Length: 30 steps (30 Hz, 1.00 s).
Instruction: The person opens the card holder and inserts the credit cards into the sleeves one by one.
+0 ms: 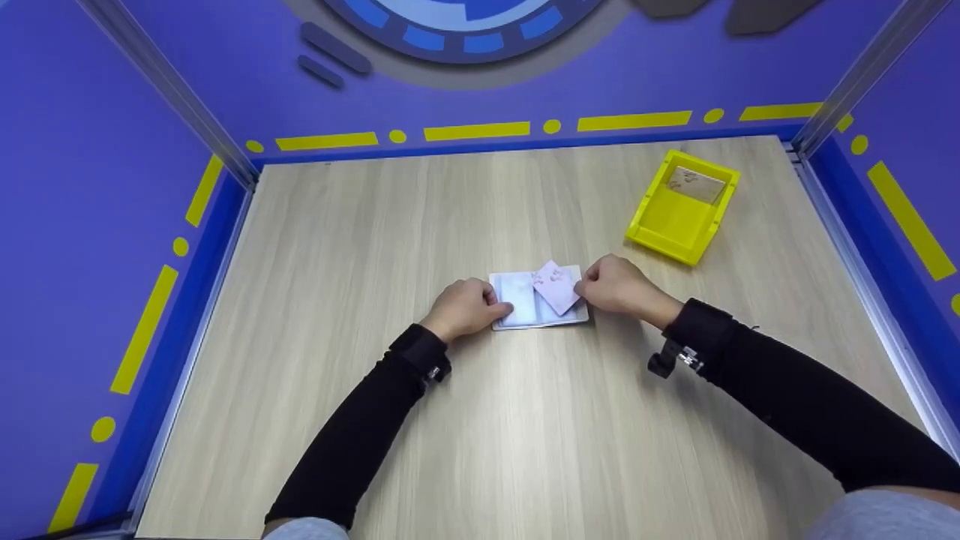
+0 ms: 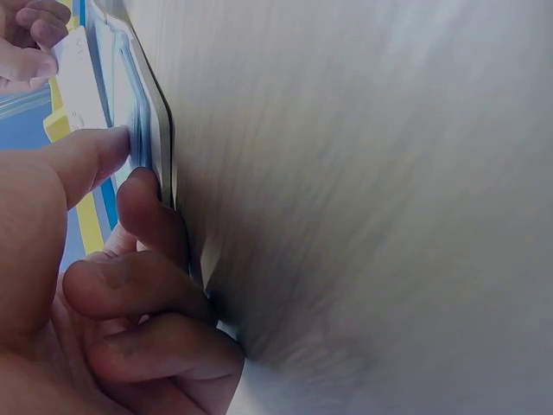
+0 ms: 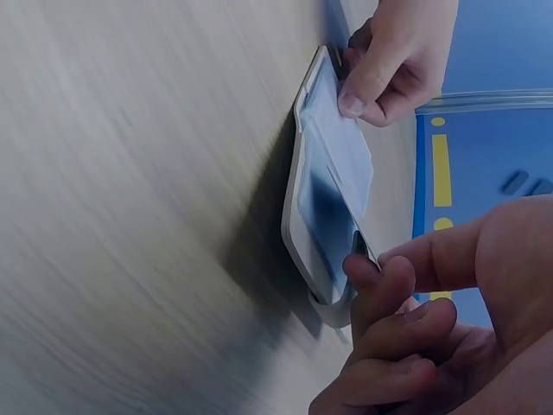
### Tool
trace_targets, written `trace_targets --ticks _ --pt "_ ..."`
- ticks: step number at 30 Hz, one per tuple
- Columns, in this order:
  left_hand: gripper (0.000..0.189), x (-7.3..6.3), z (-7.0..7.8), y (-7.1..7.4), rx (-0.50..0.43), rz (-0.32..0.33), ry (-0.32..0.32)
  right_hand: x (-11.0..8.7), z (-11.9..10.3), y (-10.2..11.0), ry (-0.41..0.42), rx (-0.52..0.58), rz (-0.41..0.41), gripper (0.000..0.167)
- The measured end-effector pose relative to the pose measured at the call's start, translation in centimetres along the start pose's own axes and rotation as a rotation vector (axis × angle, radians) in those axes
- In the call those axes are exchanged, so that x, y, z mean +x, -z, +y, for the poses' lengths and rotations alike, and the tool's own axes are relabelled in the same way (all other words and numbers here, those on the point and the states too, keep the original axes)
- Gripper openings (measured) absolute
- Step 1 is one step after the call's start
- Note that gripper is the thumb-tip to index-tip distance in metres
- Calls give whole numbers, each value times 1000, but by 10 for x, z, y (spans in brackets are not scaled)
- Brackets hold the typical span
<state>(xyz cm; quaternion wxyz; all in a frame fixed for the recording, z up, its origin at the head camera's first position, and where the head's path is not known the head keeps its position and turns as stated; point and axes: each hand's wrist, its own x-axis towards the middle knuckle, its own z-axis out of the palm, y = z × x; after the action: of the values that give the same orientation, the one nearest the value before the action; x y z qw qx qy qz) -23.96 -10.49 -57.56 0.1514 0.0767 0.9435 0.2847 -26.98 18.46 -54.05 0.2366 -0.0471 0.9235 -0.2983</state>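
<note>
Two digits of the right hand (image 1: 619,283), thumb (image 3: 432,258) and forefinger, pinch the edge of a pink-printed card (image 1: 558,289); the other fingers are curled. The card lies askew over the near-hand half of an unfolded bifold holder (image 1: 518,299). Its long axis slants away from the right fingertips toward the far left, the printed end farthest from the person. The left hand (image 1: 463,307) grips the holder's opposite edge, thumb on top, fingers bent below. The holder's long axis runs crosswise, from the left fingers to the right, with its fold midway.

Partly hidden: the right fingertips cover a bit of the card's edge, and the left forefinger passes behind the holder's rim. Whether the card's underside touches the holder cannot be told; its print is too small to read. The right hand is cut off in the left wrist view.

Beneath both hands is a pale wood-grained tabletop (image 1: 420,217). Beyond and right of the right fingers sits a yellow bin (image 1: 679,221), a brown-marked card (image 1: 696,185) leaning at its far end. Farther out, blue-violet walls (image 1: 217,67) with yellow dashes and dots surround the tabletop on three sides.
</note>
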Motion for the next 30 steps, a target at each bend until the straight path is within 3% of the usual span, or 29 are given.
trace_targets --ticks 11,30 --pt "37 2 -1 1 -4 -5 6 -5 -9 -8 27 -18 -44 24" --pt "38 0 -1 1 -12 -3 -8 -5 -10 -13 34 -19 -132 30"
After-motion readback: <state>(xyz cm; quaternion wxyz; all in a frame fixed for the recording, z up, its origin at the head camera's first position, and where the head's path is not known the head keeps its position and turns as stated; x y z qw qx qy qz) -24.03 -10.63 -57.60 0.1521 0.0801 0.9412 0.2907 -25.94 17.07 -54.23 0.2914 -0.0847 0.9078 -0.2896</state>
